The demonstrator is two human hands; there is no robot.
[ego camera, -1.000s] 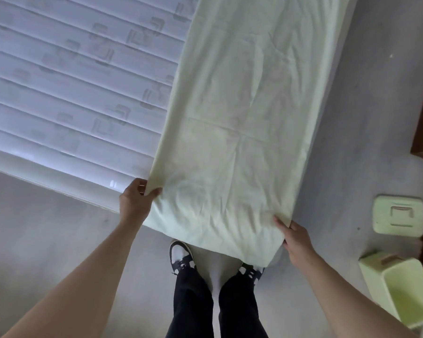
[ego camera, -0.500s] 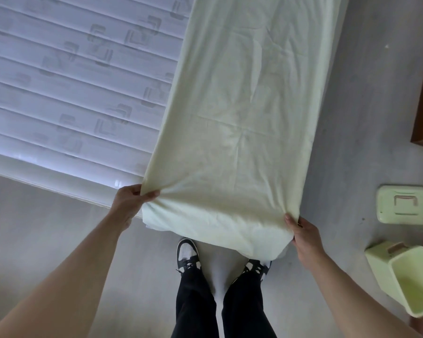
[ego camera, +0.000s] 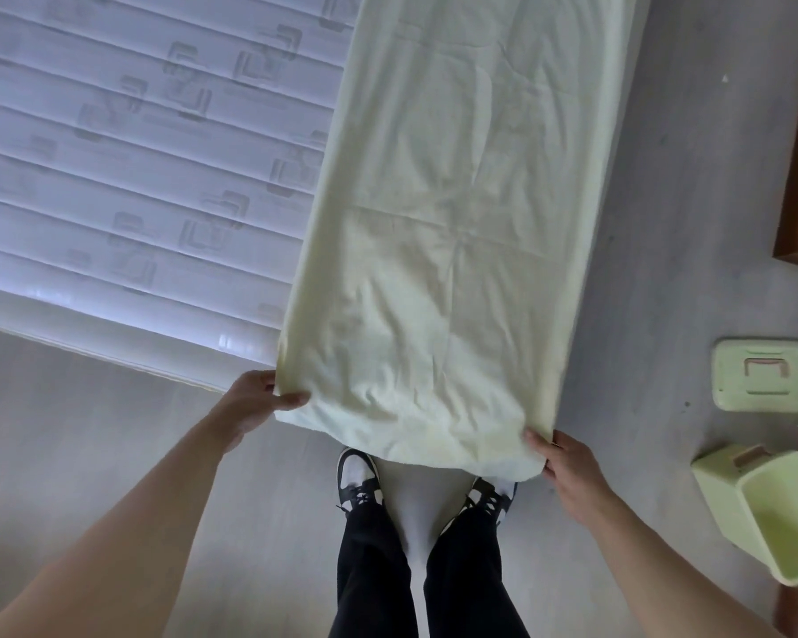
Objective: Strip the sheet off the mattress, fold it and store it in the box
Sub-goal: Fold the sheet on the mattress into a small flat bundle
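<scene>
Pale yellow cotton sheet, folded into a long strip, lies along the white quilted mattress; the left hand and right hand pinch its near corners, beside the open pale green plastic box

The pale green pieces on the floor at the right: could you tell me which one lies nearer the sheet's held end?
The open box, lower right beside the right hand; the flat lid with its handle lies farther up.
</scene>
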